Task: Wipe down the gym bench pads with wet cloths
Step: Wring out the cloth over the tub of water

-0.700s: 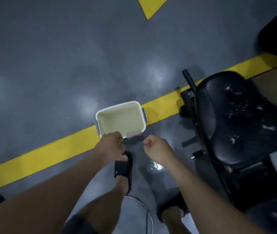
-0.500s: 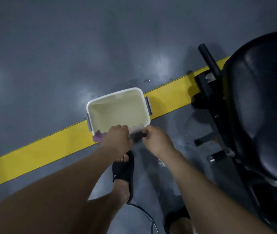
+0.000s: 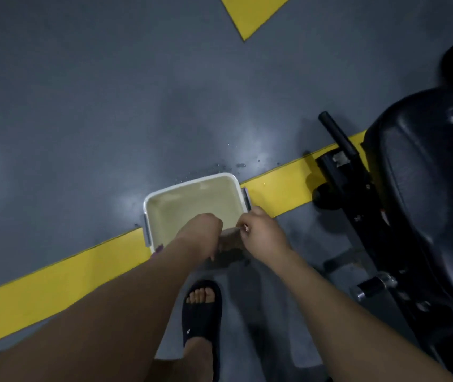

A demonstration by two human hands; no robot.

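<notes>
While our left hand (image 3: 200,234) and right hand (image 3: 262,235) both clutch a dark bunched cloth (image 3: 229,245), the white square plastic tub (image 3: 189,186) sits just beyond our fingers (image 3: 214,222).

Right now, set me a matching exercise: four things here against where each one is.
Things:
1 basin
2 cloth
3 bench pad
4 sandal

Places:
A on a foot
B gripped by left hand and right hand
C across the yellow stripe
D far right, above the floor

Pairs: 1-C, 2-B, 3-D, 4-A
</notes>
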